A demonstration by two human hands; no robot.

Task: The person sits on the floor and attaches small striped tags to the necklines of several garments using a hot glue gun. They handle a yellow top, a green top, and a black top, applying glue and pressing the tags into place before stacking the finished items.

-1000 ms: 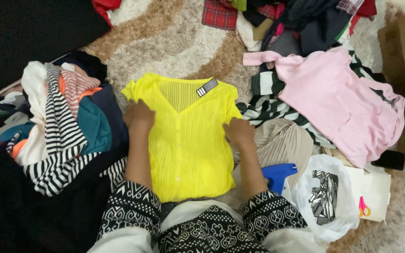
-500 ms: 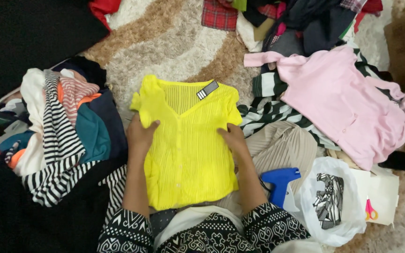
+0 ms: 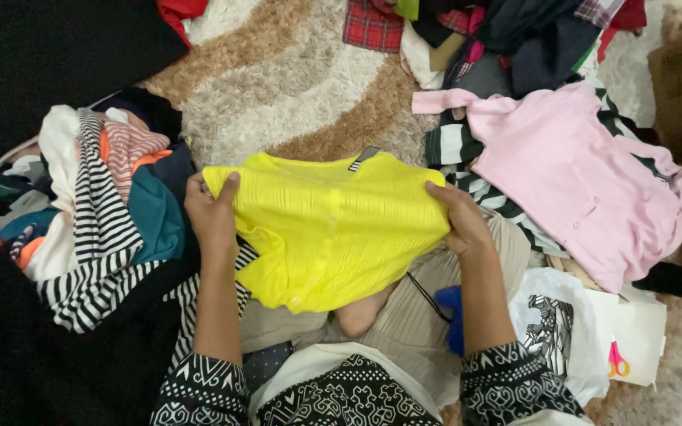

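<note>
A bright yellow ribbed shirt [image 3: 329, 229] with a small tag at its collar is lifted off my lap, folded over on itself. My left hand [image 3: 211, 213] grips its left edge with the thumb on top. My right hand [image 3: 459, 217] grips its right edge. The shirt's lower part hangs loose between my forearms. Under it lies a beige pleated garment [image 3: 416, 315] across my legs, and a bare foot [image 3: 361, 312] shows below the shirt.
A heap of striped, teal and orange clothes [image 3: 108, 213] lies at the left. A pink shirt [image 3: 574, 173] is spread at the right over striped fabric. More clothes [image 3: 499, 39] pile at the top. A white printed bag [image 3: 558, 331] and paper sit at lower right on the shaggy rug [image 3: 294, 87].
The yellow shirt lay flat on my lap before. Both hands have taken its sides and raised it, folding its upper part over. The view has shifted slightly.
</note>
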